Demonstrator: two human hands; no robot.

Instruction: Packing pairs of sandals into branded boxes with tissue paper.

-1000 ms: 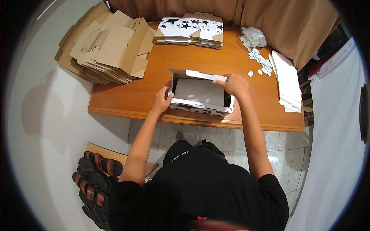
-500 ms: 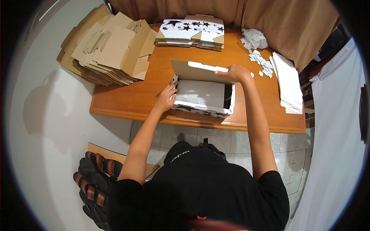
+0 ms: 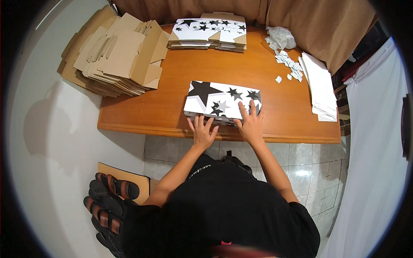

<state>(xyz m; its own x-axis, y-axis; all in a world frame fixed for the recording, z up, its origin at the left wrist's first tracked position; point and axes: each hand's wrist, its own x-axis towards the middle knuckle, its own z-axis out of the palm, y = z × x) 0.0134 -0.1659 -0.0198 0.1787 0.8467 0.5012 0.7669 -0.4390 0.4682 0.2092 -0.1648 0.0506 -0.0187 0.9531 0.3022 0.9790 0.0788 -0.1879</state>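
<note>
A white cardboard box (image 3: 223, 99) printed with black and grey stars lies near the front edge of the wooden table (image 3: 142, 114), its lid down. My left hand (image 3: 202, 132) has its fingers spread against the box's near side, left of the middle. On the right part of the lid rest the stretched fingers of my right hand (image 3: 253, 124), its thumb by the front edge. Neither hand grips the box. What the box holds is hidden under the lid.
Flattened brown cartons (image 3: 120, 56) are piled at the table's left; folded star-printed boxes (image 3: 208, 32) lie at the back. Small white packets (image 3: 289, 64), a clear plastic bag (image 3: 280, 38) and white paper sheets (image 3: 319, 86) sit at right. Black-and-brown sandals (image 3: 105, 206) are stacked at lower left.
The lid, upright before with my right hand on it, is now down over the box. My right hand came down to the lid, and my left hand moved from the left side to the front.
</note>
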